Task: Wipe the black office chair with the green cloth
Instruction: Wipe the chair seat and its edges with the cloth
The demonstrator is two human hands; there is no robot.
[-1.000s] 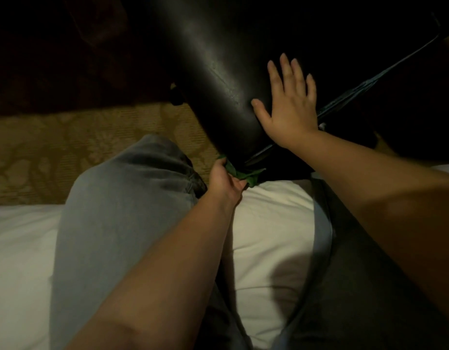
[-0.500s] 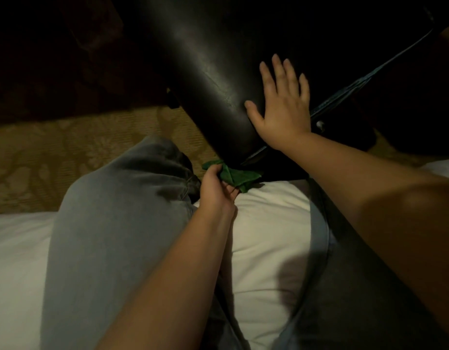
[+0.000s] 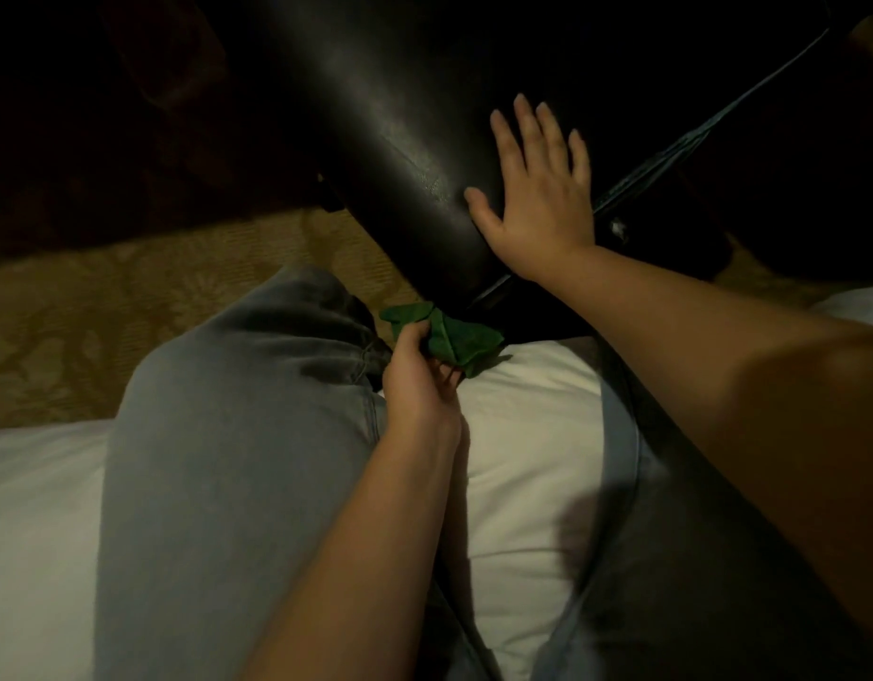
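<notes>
A patterned carpet (image 3: 130, 307) lies dim at the left, past the person's knee in grey jeans (image 3: 228, 435). The left hand (image 3: 419, 380) pinches the bunched green cloth (image 3: 449, 336) at the lowest edge of the black office chair (image 3: 400, 120), likely to rub along that rim. The right hand (image 3: 542, 199) lies flat on the leather, fingers spread, probably steadying it. The person sits on a white bed (image 3: 522, 415), and the room is dark.
</notes>
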